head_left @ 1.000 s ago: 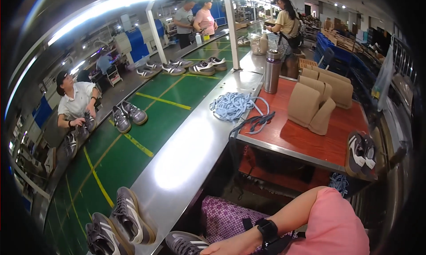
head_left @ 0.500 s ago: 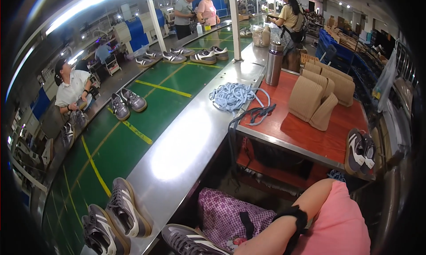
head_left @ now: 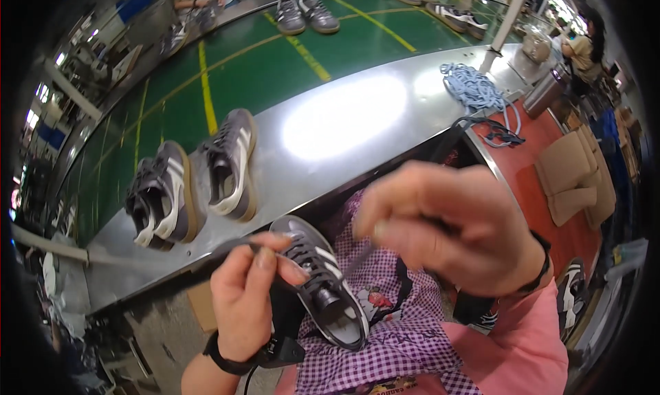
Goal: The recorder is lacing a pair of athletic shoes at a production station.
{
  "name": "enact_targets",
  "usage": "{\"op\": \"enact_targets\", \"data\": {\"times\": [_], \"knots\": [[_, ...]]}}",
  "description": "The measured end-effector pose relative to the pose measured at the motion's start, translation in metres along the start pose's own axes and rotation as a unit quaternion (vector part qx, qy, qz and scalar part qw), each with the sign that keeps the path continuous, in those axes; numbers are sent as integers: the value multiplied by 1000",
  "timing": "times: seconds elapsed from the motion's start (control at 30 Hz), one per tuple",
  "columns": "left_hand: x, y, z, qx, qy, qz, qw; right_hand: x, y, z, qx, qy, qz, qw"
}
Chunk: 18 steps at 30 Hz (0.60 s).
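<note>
The left hand (head_left: 249,295) is seen low in the view, its thumb and fingers pinched together on a dark lace (head_left: 237,246) just left of a grey shoe (head_left: 322,278) with white stripes. The right hand (head_left: 447,226) is held above and to the right of that shoe, fingers curled shut on the other lace end (head_left: 359,259), which runs down toward the eyelets. The shoe is rested on a purple checked cloth (head_left: 399,326) in the lap, toe pointing up and left, opening toward the person. A black band is worn on each wrist. Beyond the hands, a shiny metal surface (head_left: 344,120) is crossed by a bright glare; a pair of like shoes (head_left: 196,182) is laid on it at the left, side by side. Farther right, a bundle of pale blue laces (head_left: 474,89) is heaped at the surface's end, beside a red table (head_left: 550,182) with tan pieces. Farthest off, a green belt (head_left: 275,58) carries more shoes.
</note>
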State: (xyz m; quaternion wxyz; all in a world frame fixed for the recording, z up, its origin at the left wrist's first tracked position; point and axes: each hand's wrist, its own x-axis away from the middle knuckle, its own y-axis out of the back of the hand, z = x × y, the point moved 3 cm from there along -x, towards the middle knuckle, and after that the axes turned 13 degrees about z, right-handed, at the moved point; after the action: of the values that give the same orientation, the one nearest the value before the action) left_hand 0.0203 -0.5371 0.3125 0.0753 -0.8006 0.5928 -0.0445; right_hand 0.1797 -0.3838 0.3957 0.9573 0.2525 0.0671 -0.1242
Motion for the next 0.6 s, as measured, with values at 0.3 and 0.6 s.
{"op": "enact_targets", "data": {"times": [0.3,0.6], "knots": [[-9,-22,-25,-64,-77,57,993,-64,-13,17,-174,-15,96,980],[2,9,-25,-61,-77,-59,993,-33,-8,-31,-315,-68,-17,946]]}}
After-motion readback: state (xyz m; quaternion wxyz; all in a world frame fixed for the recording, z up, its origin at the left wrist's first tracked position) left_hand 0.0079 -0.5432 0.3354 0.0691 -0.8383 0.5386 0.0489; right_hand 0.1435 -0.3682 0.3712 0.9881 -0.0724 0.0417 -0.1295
